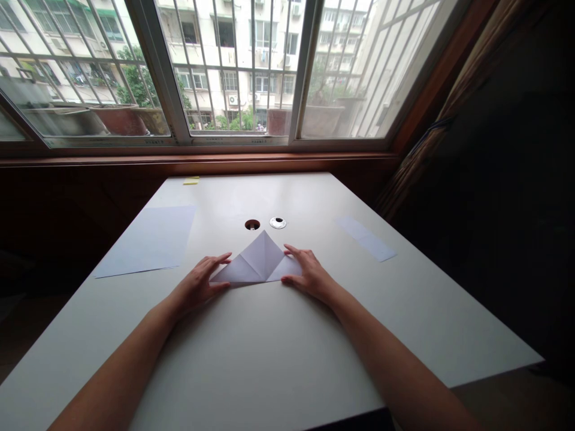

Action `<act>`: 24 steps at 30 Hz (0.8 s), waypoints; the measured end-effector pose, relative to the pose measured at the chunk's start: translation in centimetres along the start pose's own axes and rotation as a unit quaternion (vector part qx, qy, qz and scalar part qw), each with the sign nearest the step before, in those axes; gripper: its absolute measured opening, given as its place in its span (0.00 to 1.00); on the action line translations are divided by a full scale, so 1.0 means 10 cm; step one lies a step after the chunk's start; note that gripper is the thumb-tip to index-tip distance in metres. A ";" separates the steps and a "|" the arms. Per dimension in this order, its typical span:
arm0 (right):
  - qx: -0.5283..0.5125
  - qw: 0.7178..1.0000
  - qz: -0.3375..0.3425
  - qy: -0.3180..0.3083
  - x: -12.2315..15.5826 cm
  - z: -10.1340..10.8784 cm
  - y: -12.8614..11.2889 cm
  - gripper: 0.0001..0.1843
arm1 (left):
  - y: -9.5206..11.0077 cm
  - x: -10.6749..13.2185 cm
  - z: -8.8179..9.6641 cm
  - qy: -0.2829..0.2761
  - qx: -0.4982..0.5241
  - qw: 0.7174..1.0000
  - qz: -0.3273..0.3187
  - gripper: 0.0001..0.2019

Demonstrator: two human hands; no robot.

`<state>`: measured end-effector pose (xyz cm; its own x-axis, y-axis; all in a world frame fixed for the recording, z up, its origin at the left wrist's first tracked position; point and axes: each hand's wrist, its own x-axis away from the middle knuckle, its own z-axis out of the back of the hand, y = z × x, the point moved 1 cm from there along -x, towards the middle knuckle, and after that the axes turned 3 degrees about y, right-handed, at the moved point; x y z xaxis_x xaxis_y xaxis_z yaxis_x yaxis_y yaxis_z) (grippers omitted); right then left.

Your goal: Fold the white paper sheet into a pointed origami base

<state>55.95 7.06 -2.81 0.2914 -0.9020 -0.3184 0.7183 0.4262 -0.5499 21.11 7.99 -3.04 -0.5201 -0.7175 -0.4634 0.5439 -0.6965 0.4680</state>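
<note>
A white sheet of paper (264,262), folded into a triangle with crease lines across it, lies on the white table (260,359) with its tip pointing toward the window. At its left corner is my left hand (203,280), thumb along the near edge and fingers on the slanted side. My right hand (312,274) holds the right corner the same way, thumb at the near edge and forefinger on the slope. Each palm hides part of its corner.
Plain white sheets (146,239) lie at the left. A narrow paper strip (366,238) is on the right. Beyond the triangle are a round hole (252,224) and a silver ring cover (278,222). Yellow slips (191,180) sit near the far edge, below a barred window (233,72).
</note>
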 end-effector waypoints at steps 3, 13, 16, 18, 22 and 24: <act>-0.009 1.000 0.007 0.002 -0.01 0.00 0.02 0.47 | 0.00 -0.01 0.00 0.007 -0.009 1.000 -0.010 0.31; -0.085 0.993 0.077 0.022 -0.02 0.05 -0.08 0.47 | 0.05 -0.03 0.02 0.029 -0.020 0.999 -0.020 0.30; -0.092 0.993 0.073 0.023 -0.01 0.08 -0.14 0.46 | 0.06 -0.04 0.02 0.038 -0.018 0.999 -0.019 0.29; -0.100 0.991 0.080 0.031 -0.01 0.07 -0.14 0.46 | 0.07 -0.04 0.03 0.041 -0.019 0.999 -0.018 0.28; -0.105 0.988 0.103 0.054 -0.01 0.02 -0.08 0.48 | 0.09 -0.05 0.05 0.046 -0.013 0.998 -0.035 0.24; -0.099 0.986 0.111 0.069 -0.01 0.01 -0.05 0.48 | 0.10 -0.06 0.06 0.042 -0.011 0.997 -0.058 0.18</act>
<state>55.59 6.87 -2.43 0.3290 -0.7727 -0.5429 0.5049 0.6298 -0.5903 21.55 7.75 -1.86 -0.5244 -0.6279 -0.5752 0.4979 -0.7741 0.3911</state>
